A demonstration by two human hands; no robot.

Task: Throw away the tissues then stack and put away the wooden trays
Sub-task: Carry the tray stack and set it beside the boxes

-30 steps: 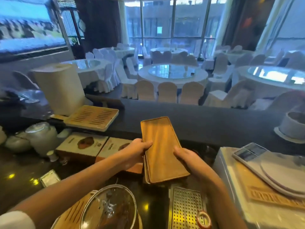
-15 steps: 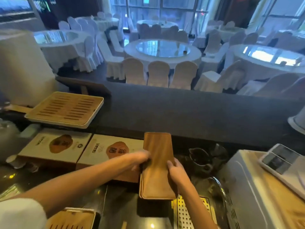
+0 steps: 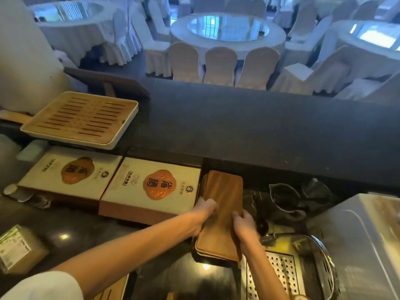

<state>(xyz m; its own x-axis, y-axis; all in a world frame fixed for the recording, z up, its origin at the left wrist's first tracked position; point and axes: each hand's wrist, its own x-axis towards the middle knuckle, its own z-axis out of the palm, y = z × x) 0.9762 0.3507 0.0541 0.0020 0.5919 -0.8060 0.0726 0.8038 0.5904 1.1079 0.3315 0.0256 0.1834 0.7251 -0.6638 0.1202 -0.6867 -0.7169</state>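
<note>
- Wooden trays (image 3: 223, 215): a stack of long, narrow rectangular trays with rounded corners, smooth brown wood with visible grain. Layered edges show at the near end and along the left side; the count cannot be told.
- Location: the stack lies lengthwise on the dark lower counter (image 3: 71, 226), its far end under the raised dark bar ledge (image 3: 259, 126), just beside a cream box (image 3: 151, 187) with an orange emblem.
- Left hand (image 3: 205, 211): fingers curled over the left long edge of the stack, pressed against the top tray.
- Right hand (image 3: 244, 224): clasped on the right long edge, thumb on the top face, fingers wrapped down the side.
- Both hands hold the stack between them; whether it rests fully on the counter cannot be told.
- Perforated metal drain tray (image 3: 279, 276): shiny, with rows of round holes, just beside the near right corner of the stack.
- Slatted bamboo tray (image 3: 84, 120): pale, square, in a white rimmed base, set on the ledge well apart to the left.
- Second cream box (image 3: 71, 174): matte, same orange emblem, left of the first.
- Dark glass pitcher (image 3: 283, 198): right of the stack, near but apart.
</note>
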